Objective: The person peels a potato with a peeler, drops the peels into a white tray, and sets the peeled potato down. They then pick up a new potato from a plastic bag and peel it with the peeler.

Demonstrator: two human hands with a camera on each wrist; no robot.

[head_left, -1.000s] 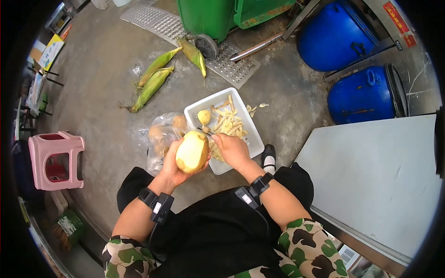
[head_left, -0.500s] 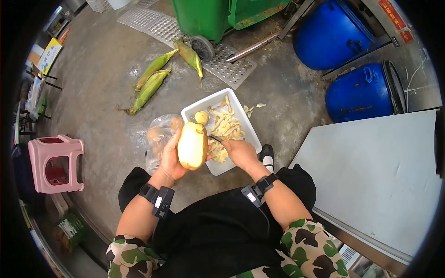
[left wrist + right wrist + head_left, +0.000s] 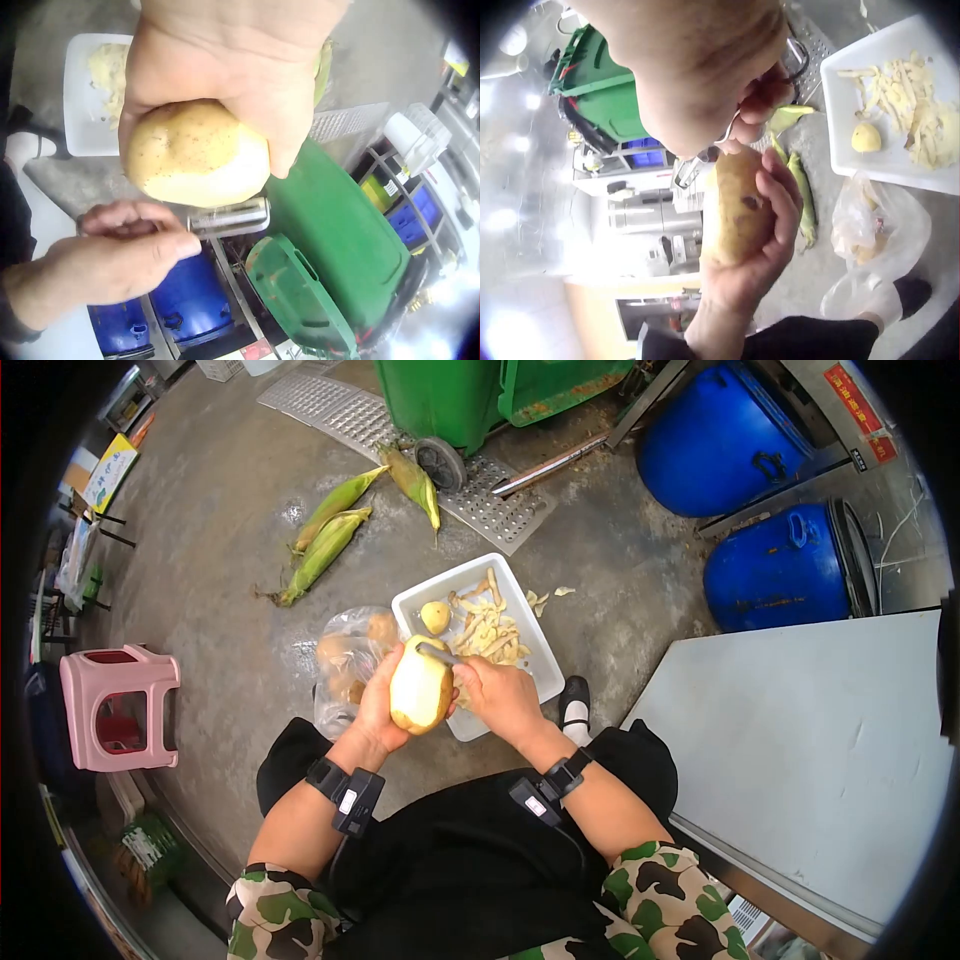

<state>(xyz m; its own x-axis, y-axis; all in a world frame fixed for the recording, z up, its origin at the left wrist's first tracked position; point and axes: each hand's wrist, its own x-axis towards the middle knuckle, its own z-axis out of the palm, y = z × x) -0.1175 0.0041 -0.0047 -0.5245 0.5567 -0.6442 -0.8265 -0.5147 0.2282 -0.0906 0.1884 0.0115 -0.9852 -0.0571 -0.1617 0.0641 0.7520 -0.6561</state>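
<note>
My left hand [image 3: 378,705] grips a large, partly peeled potato [image 3: 421,690]; pale flesh shows on its upper face, while brown skin with a dark spot remains on the side seen in the right wrist view. In my right hand [image 3: 503,698] is a metal peeler [image 3: 229,219], pinched by its handle, with the blade end at the potato's far end. Below both hands a white tray [image 3: 548,660] holds a heap of peelings [image 3: 492,632] and a small peeled potato [image 3: 435,617]. Left of the tray lies a clear plastic bag [image 3: 345,650] with brown potatoes inside.
Several ears of corn [image 3: 325,555] in husks lie on the floor ahead, near a green wheeled bin [image 3: 445,405]. Two blue barrels [image 3: 775,565] stand at the right, beyond a grey-white surface [image 3: 810,750]. A pink stool [image 3: 120,705] is at the left.
The potato has tilted and shifted slightly in the left hand. The peeler drew back toward the right from the potato half a second ago, and now overlaps its top end again.
</note>
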